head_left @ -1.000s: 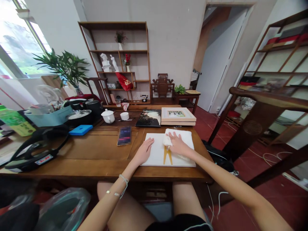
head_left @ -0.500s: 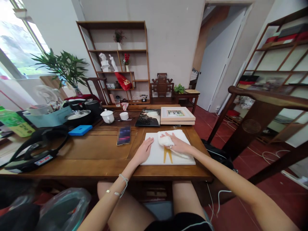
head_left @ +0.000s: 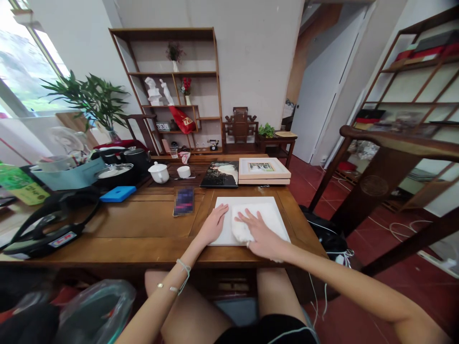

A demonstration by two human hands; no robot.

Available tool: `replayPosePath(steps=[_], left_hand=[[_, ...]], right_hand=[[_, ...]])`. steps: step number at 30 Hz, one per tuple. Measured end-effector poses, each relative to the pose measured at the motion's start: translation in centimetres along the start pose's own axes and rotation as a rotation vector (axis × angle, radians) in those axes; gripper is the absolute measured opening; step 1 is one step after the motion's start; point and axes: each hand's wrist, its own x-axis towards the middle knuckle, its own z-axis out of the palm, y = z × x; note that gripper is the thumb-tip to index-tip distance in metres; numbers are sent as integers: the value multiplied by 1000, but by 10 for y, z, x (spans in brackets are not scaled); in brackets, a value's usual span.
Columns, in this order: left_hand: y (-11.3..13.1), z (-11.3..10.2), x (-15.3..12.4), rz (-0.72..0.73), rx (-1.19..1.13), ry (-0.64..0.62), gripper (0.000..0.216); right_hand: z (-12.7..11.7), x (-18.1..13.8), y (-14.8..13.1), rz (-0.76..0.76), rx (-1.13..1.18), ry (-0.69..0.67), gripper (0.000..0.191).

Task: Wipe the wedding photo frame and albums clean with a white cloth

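My left hand (head_left: 214,224) lies flat on the left side of a white board (head_left: 221,237), fingers stretched out. The board rests at the front edge of the wooden table. On top of it is a thick, folded white cloth (head_left: 268,213). My right hand (head_left: 261,235) presses on this cloth with its fingers spread; the cloth's near right part hangs under the wrist. Most of the board's middle and right is hidden by the cloth and hand.
Behind the board lie a dark picture panel (head_left: 219,174) and a pale wooden picture frame (head_left: 264,171). A phone (head_left: 184,201) lies to the left. Farther left are a lidded white cup (head_left: 158,172), a blue box (head_left: 118,193) and a black headset (head_left: 53,224). A wooden chair (head_left: 376,181) stands at right.
My right hand has moved the cloth toward me, down the board. The cloth now covers the yellow shape that showed before. My left hand has stayed in place.
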Motion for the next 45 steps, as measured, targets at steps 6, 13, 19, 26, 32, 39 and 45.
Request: replayPosePath(steps=[6,13,19,26,32,39,45], left_hand=[[1,-1,0,-4,11,-26,43],[5,-5,0,-23,14,-45,43],[6,-3,1,-22,-13,-11,43],[-1,-3,0,-10,-85,-23,43],[-2,-10,4,-82,-183,-45,40],[-9,-8,3,-55,-266,11,39],[-5,-6,1,-35,-216,22,42]], right_hand=[[-9,-11,-10,-65,-31,-33,79],[-34,47,20,145,-6,-15,69],[-12,25,-12,115,-125,-53,79],[-7,-13,-49,-98,-163,-78,75],[-31,33,-35,158,-201,-84,67],[-2,48,-67,206,-338,36,70],[19,5,-75,-81,-278,48,73]])
